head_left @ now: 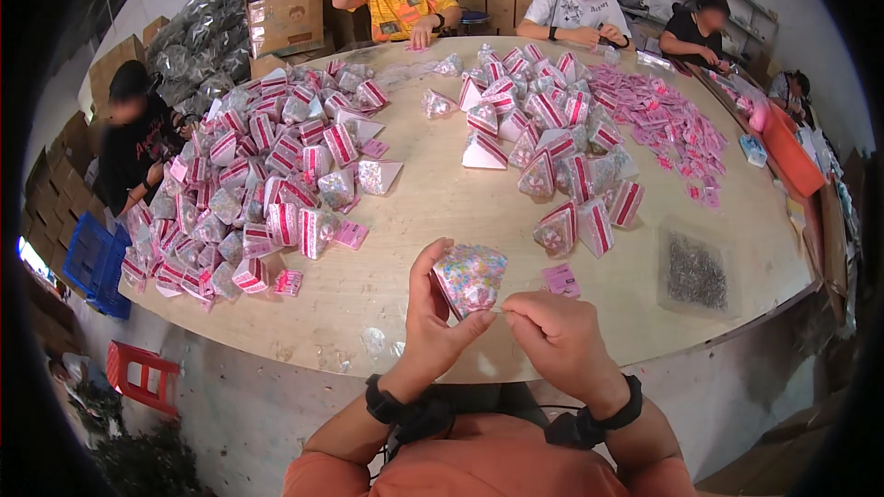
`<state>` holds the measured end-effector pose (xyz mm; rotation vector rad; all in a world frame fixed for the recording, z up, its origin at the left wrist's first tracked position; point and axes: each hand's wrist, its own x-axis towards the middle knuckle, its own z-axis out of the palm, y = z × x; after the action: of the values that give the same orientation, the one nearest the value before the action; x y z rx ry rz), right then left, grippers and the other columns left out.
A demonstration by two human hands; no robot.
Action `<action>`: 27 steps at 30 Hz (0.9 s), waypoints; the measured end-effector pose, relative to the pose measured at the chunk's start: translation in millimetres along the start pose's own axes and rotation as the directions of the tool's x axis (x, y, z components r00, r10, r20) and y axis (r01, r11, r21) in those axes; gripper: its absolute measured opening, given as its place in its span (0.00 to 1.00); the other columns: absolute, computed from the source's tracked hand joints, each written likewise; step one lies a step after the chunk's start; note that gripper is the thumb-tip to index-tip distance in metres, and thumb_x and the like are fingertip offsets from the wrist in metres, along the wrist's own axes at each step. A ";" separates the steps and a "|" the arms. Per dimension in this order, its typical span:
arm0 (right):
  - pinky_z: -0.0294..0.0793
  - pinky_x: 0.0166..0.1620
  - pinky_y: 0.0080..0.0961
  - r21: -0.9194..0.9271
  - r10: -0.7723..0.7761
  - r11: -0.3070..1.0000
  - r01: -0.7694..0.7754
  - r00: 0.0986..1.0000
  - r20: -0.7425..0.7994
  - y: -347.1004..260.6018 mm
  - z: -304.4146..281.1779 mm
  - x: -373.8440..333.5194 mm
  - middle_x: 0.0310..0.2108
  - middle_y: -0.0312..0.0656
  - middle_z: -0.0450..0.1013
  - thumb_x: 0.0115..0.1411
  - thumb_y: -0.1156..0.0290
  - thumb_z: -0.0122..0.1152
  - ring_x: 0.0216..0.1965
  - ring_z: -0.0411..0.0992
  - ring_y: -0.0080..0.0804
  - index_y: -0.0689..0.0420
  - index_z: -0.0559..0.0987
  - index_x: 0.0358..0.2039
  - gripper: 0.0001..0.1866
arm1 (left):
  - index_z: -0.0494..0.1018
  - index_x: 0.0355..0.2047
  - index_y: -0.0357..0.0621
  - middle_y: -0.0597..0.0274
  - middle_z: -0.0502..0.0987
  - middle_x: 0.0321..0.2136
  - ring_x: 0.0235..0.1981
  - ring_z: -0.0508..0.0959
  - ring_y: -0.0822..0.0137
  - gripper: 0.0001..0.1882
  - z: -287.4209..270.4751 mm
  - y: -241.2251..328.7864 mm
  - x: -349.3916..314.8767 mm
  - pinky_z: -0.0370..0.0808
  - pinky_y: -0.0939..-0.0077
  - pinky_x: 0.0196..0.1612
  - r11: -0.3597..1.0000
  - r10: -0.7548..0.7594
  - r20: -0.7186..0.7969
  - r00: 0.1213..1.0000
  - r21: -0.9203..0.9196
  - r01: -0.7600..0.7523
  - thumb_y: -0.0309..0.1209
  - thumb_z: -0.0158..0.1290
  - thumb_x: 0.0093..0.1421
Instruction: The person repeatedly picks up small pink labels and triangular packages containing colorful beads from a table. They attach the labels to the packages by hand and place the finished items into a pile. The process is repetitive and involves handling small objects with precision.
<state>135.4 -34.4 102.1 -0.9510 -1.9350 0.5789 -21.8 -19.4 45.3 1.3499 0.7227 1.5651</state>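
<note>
My left hand (439, 311) is wrapped round a wedge-shaped package (471, 274) with a colourful speckled, flower-like pattern, held above the table's near edge. Just right of it, my right hand (555, 331) is closed in a pinch by the package's lower corner. A thin, pale strand-like bit shows between the fingertips and the package; its kind is too small to tell. Beyond my right hand a pink printed card (560, 280) lies flat on the table.
Piles of similar wedge packages (267, 166) (552, 110) cover the left and far middle of the table (433, 202). Pink cards (658, 120) are heaped at far right. A clear tray (727, 290) holds small metal pieces. Several people sit around; a red stool (138, 375) stands lower left.
</note>
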 end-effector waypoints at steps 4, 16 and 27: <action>0.67 0.25 0.26 -0.019 0.010 1.000 -0.010 1.000 -0.004 -0.5 1.8 1.0 0.21 0.46 0.70 0.50 0.78 0.53 0.21 0.70 0.39 0.61 0.75 0.28 0.04 | 0.46 0.57 0.42 0.57 0.55 0.51 0.51 0.62 0.65 0.44 -1.1 0.1 -0.9 0.64 0.70 0.52 0.996 0.027 0.006 1.000 0.084 -0.028 0.19 0.59 0.43; 0.67 0.26 0.27 -0.050 0.033 0.998 -0.032 0.999 0.022 1.9 1.6 1.3 0.22 0.46 0.70 0.50 0.78 0.52 0.22 0.70 0.40 0.62 0.74 0.29 0.05 | 0.47 0.57 0.42 0.57 0.51 0.52 0.54 0.58 0.64 0.44 -2.4 -4.5 -1.1 0.63 0.70 0.54 0.988 0.067 0.023 0.997 0.135 -0.070 0.19 0.61 0.42; 0.68 0.26 0.29 -0.103 0.012 0.995 -0.009 1.000 0.026 7.7 5.6 -0.9 0.23 0.47 0.70 0.50 0.78 0.52 0.24 0.70 0.43 0.61 0.74 0.29 0.05 | 0.51 0.55 0.40 0.49 0.55 0.52 0.54 0.58 0.54 0.44 -5.8 -7.3 -3.0 0.59 0.65 0.54 0.879 0.156 -0.004 0.988 0.457 -0.137 0.23 0.63 0.38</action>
<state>133.9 -30.7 93.4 -1.0235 -2.0000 0.5041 -25.6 -18.4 36.3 1.7525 1.0854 1.6037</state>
